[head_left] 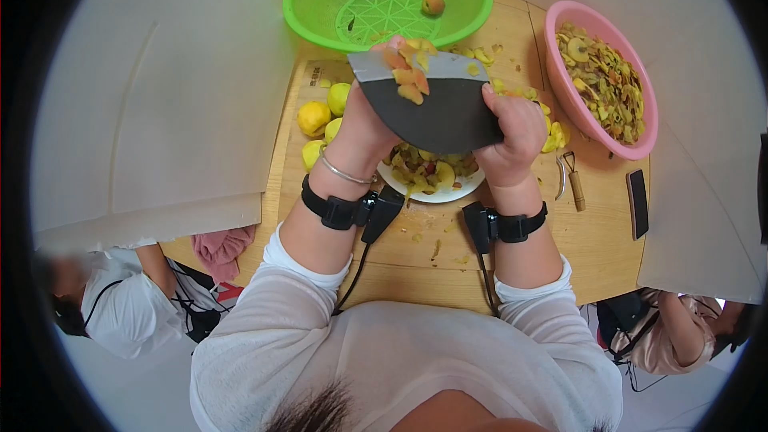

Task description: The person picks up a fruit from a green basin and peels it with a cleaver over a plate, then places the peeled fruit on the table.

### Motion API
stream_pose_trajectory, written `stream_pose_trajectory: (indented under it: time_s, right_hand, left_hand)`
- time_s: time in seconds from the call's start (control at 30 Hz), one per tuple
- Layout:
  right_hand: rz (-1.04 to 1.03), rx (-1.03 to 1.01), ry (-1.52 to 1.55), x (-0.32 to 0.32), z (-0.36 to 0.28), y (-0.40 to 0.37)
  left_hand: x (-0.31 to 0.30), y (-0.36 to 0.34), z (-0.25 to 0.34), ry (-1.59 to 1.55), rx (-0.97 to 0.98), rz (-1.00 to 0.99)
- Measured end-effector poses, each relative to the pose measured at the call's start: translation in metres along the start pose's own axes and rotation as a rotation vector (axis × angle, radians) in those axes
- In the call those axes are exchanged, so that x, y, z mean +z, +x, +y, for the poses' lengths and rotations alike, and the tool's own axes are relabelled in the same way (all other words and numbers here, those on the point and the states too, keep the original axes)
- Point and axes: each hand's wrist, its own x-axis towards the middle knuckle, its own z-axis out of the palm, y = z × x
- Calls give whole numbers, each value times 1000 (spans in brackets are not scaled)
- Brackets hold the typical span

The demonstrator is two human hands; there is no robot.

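Note:
My right hand [518, 132] grips the right end of a half-round scraper [440, 120], black with a grey edge strip, thumb on its face. Several fruit peels [410, 76] lie on or against the scraper's far left part. My left hand [370, 112] reaches up behind the scraper's left side. Its fingers are mostly hidden there, with fingertips beyond the grey edge. Below, a white plate [432, 195] holds a heap of peels and scraps [436, 172]. Peeled yellow fruits [314, 118] sit left of my left hand. Yellow pieces [554, 136] lie beyond my right hand.
A green basket [300, 12] at the back holds one fruit [433, 5]. The pink basin [554, 72] at right is full of peels. A wooden-handled peeler [576, 184], a curved metal piece [561, 179] and a phone [638, 204] lie on the right. Two people sit nearby.

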Motion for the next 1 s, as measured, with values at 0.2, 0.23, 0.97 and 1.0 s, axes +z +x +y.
stream_pose_trajectory:
  time_s: [0.2,0.23,0.97,1.0]
  right_hand:
    - [-1,177,42,2,5,-4]
    - [-1,177,41,3,7,-7]
    - [20,35,62,0,-1,1]
    - [28,19,72,1,-3,1]
  left_hand:
    - [18,-1,7,59,70,50]
    - [21,0,9,27,28,70]
    - [3,5,7,-132,-11,-89]
    - [5,4,5,-164,-30,-76]
